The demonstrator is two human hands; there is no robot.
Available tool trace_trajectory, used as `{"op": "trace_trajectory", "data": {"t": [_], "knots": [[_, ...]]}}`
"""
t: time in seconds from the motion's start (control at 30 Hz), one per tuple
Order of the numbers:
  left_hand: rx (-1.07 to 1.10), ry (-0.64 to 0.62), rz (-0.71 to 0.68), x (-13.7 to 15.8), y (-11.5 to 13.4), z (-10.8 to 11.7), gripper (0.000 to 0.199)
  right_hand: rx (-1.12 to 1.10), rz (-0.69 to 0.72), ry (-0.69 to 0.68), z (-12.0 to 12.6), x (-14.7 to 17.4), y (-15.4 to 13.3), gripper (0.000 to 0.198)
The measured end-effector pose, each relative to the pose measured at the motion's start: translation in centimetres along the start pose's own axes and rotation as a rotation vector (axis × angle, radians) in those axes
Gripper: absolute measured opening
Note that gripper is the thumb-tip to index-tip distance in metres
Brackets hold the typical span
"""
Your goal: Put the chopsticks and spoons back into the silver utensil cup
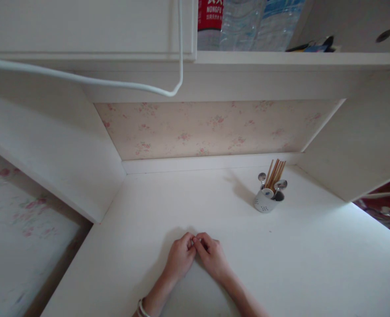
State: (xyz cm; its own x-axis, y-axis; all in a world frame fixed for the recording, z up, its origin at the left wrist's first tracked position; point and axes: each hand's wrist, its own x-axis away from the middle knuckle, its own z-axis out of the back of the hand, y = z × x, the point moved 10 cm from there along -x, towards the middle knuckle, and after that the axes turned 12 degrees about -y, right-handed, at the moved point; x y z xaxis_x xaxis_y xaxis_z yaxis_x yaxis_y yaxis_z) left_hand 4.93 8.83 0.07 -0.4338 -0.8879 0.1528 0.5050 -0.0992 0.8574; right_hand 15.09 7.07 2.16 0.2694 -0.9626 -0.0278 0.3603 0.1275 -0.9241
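Note:
My left hand (180, 256) and my right hand (212, 259) rest close together on the white tabletop (142, 202), near the middle of the view. Their fingers are curled in, and the fingertips of one touch those of the other. No object shows between them, though the inner fingers are partly hidden. A light band (142, 308) circles the left wrist. Beyond the hands to the right stands a perforated utensil holder (263, 206), upright, with wooden chopsticks (275, 172) and metal spoons (281, 184) in it. Neither hand touches the holder.
White side panels (356, 145) flank the tabletop, and floral wallpaper (195, 130) covers the back. An overhead shelf (280, 58) holds clear plastic bottles (241, 26) and a red-labelled one. A white cable (115, 82) hangs across the upper left.

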Motion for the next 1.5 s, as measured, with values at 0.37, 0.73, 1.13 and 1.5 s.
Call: {"op": "trace_trajectory", "data": {"t": [0.37,0.73,1.13,1.5], "knots": [[-0.006,0.002,0.006,0.2,0.3,0.1,0.013,0.004,0.003,0.014,0.2,0.0,-0.1,0.026],[0.01,0.0,-0.005,0.1,0.0,-0.1,0.013,-0.01,-0.003,0.017,0.3,0.0,-0.4,0.028],[0.013,-0.001,-0.009,0.1,0.3,0.1,0.012,0.021,-0.001,0.012,0.2,0.1,0.0,0.028],[0.014,-0.009,0.007,0.2,0.3,0.0,0.018,-0.195,-0.088,0.068,1.8,0.8,1.8,0.037]]}}
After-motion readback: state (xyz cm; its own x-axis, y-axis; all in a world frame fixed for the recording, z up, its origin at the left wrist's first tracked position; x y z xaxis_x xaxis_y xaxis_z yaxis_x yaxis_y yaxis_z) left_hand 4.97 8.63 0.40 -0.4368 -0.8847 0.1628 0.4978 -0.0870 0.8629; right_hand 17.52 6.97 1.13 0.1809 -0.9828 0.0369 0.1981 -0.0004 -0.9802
